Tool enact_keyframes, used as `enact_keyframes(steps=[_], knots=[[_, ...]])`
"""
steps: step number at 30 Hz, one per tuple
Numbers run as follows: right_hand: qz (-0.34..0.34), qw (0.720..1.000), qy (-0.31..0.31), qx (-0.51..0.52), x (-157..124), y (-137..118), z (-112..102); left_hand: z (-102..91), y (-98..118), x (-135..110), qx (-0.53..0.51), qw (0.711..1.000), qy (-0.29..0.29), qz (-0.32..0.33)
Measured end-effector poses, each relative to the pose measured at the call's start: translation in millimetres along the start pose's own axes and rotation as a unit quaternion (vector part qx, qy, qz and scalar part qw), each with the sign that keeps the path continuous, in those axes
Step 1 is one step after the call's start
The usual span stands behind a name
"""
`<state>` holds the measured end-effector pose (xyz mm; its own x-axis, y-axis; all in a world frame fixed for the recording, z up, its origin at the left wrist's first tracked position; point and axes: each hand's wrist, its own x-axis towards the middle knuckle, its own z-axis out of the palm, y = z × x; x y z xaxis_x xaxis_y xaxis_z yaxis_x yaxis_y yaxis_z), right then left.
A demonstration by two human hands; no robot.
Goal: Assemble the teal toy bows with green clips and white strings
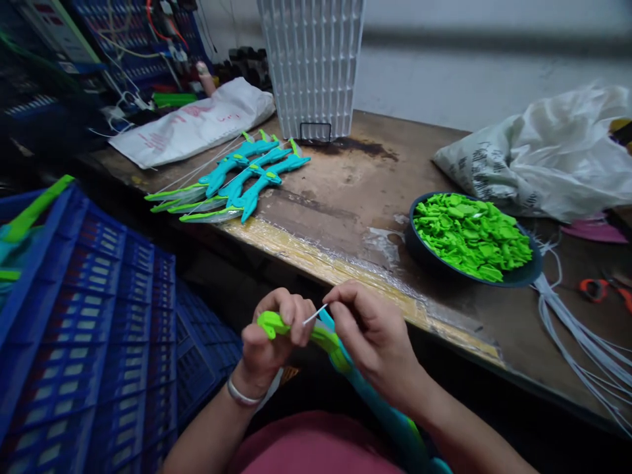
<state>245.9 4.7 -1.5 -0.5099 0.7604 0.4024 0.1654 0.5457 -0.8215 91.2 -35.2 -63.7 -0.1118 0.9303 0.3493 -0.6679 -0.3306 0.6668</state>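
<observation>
One toy bow (340, 355), tip up-left, diag.

Dim room, light falls from above and far side. Wall (469, 72) bright but smeared with motion blur. Glare on taped table edge (345, 263). Near area under table in deep shadow. Far-left shelves (74, 46) dark, soft. Wide-angle bend at edges, blue crate (89, 329) stretched. Hands fairly sharp.
</observation>
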Motion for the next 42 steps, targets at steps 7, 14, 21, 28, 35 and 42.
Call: enact_keyframes(steps=[7, 14, 21, 28, 35, 42], knots=[[-0.132, 0.987, -0.046, -0.074, -7, -14, 16, 9.3, 3, -8, -0.025, 0.999, 0.019, -0.042], [-0.127, 0.987, -0.042, -0.09, -11, -9, 22, 8.8, 1, -8, -0.04, 0.999, -0.007, -0.034], [-0.153, 0.982, -0.034, -0.105, -14, -12, 21, 12.0, 2, -7, -0.031, 0.999, -0.007, -0.04], [-0.166, 0.979, -0.035, -0.115, -12, -11, 23, 9.3, 3, -6, -0.037, 0.998, -0.019, -0.054], [-0.146, 0.984, -0.019, -0.097, -11, -12, 23, 4.6, 2, -7, -0.031, 0.998, -0.008, -0.063], [-0.154, 0.983, -0.002, -0.097, -10, -10, 23, 0.1, -3, -9, -0.057, 0.996, -0.01, -0.064]])
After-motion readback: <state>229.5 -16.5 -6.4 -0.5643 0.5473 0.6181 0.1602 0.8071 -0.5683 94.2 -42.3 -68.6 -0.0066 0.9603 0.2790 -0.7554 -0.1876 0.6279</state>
